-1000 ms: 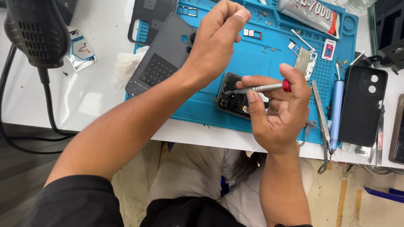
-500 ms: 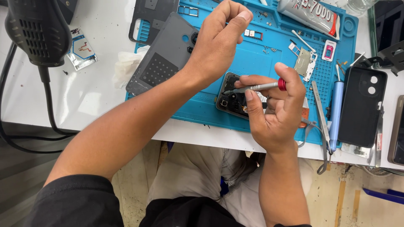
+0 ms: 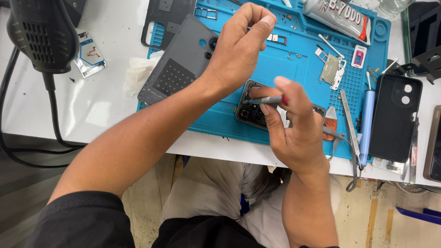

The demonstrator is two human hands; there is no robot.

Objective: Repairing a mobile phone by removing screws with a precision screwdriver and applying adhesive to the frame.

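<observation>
An opened dark phone (image 3: 250, 112) lies on the blue work mat (image 3: 303, 69), its inner parts showing. My right hand (image 3: 294, 133) grips a small screwdriver (image 3: 266, 99) with a red band, its tip pointing left onto the phone's upper left corner. My left hand (image 3: 241, 43) hovers just above the phone with its fingers curled and pinched together; whether something tiny sits between the fingertips cannot be told. A grey phone back cover (image 3: 181, 64) rests on the mat to the left of that hand.
A black hot-air tool (image 3: 41, 34) with its cable stands at the far left. A glue tube (image 3: 335, 16), a metal shield (image 3: 331, 69), tweezers (image 3: 351, 124), a blue pen-like tool (image 3: 365, 124) and a black phone case (image 3: 396, 117) lie to the right.
My right hand has turned and slid the screwdriver left, so its tip now sits nearer the phone's upper left corner. The left hand has stayed almost still.
</observation>
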